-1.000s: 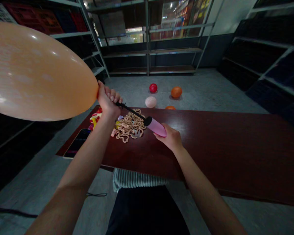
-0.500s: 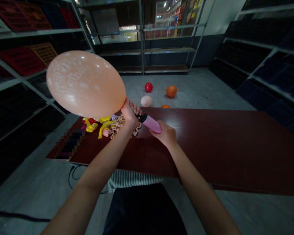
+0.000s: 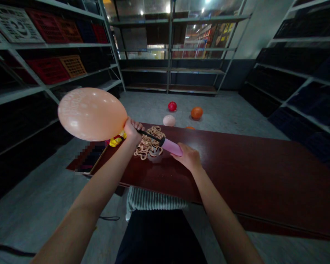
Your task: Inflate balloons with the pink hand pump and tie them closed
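A large peach balloon [image 3: 92,113] with pale printed lettering is inflated and hangs to the left. My left hand [image 3: 132,131] is closed around its neck together with the black end of a balloon pump; the fingers hide the join. From there a thin black rod runs down to the pump's pink barrel [image 3: 172,146]. My right hand [image 3: 188,157] is wrapped around the lower end of that barrel. Beneath the rod, a heap of beige uninflated balloons [image 3: 144,148] lies on the dark red table [image 3: 236,168]. Yellow crinkled packaging [image 3: 117,140] shows behind my left wrist.
A dark, partly pixelated flat object [image 3: 95,157] rests at the table's left end. On the floor beyond are a red balloon [image 3: 172,106], an orange balloon [image 3: 197,113] and a pale balloon [image 3: 169,120]. Shelves with crates [image 3: 48,69] stand left; more racks stand behind and right.
My left hand and the balloon have moved away from the barrel, so a long stretch of black rod now shows. The view has tilted upward, and the beige heap is less covered.
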Available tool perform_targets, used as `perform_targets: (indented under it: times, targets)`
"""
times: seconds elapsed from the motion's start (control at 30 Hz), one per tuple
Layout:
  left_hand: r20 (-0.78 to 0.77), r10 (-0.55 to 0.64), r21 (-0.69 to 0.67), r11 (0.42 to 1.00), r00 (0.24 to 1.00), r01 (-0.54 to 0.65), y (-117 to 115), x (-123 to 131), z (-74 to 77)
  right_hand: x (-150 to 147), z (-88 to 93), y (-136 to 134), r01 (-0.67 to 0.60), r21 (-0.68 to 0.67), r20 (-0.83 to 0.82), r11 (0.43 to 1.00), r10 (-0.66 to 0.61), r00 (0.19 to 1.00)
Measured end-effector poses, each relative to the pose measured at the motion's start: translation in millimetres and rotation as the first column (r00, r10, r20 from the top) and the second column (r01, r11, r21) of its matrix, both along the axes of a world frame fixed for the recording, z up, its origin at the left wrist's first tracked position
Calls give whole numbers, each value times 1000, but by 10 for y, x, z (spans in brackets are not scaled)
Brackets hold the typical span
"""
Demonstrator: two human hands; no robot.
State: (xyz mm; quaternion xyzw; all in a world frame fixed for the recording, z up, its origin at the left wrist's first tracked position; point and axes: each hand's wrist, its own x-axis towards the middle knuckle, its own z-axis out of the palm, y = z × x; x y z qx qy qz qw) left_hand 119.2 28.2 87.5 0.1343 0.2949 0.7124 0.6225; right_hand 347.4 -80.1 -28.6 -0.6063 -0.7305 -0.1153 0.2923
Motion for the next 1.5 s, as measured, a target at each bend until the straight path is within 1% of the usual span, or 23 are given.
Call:
perform_targets:
  times: [0.1, 0.2, 0.27, 0.3, 0.37, 0.43, 0.5, 0.57, 0.67, 0.77, 0.83, 0.9, 1.0, 1.1, 1.2, 1.33, 1.5]
  targets:
    - [-10, -2, -7, 1000, 1000, 2, 21, -242, 202, -7, 17, -13, -18, 38, 16, 999, 18, 1000]
    - [-25, 18, 13, 1000, 1000, -17, 21, -378, 450, -17, 52, -14, -25, 92, 11, 995, 24, 1000]
    - [-46, 16, 58, 998, 999, -13, 15, -359, 582, -6, 68, -12, -7, 127, -7, 992, 8, 1000]
    - [-55, 17, 82, 997, 998, -13, 12, -311, 627, 9, 69, -11, 10, 142, -18, 990, -7, 1000]
    - [-67, 18, 122, 993, 998, -10, 2, -142, 668, 62, 51, -16, 43, 169, -46, 985, -36, 998]
    - [-77, 1, 145, 989, 997, 10, -13, 104, 647, 131, 19, -27, 60, 181, -77, 982, -46, 996]
    - [-90, -39, 162, 985, 995, 54, -36, 393, 575, 194, -12, -42, 72, 160, -109, 984, -54, 993]
    - [-100, -69, 179, 980, 993, 86, -68, 694, 460, 234, -30, -52, 105, 115, -143, 988, -89, 986]
    - [-105, -108, 179, 976, 989, 126, -123, 1097, 243, 253, -32, -49, 165, 52, -180, 985, -153, 972]
    - [-92, -154, 160, 973, 984, 167, -149, 1340, 48, 263, -22, -32, 198, 17, -200, 980, -191, 961]
    - [-75, -173, 154, 971, 982, 183, -139, 1374, -35, 271, -16, -17, 206, 3, -197, 979, -202, 960]
    - [-54, -179, 145, 972, 982, 185, -119, 1317, -85, 272, -14, -2, 194, 5, -182, 981, -190, 965]
    - [-13, -157, 119, 980, 988, 157, -106, 1145, -140, 254, -18, 9, 136, 26, -136, 990, -132, 982]
    - [30, -111, 97, 989, 993, 107, -124, 967, -189, 225, -29, -1, 81, 51, -79, 995, -77, 994]
    - [65, -37, 75, 997, 997, 32, -145, 797, -207, 198, -39, -23, 57, 62, -35, 996, -55, 998]
    - [79, 20, 36, 999, 997, -23, -149, 501, -159, 166, -44, -51, 26, 58, 20, 998, -27, 999]
    - [46, 58, -1, 998, 997, -58, -91, 14, -32, 133, -17, -74, -19, 44, 59, 999, 16, 998]
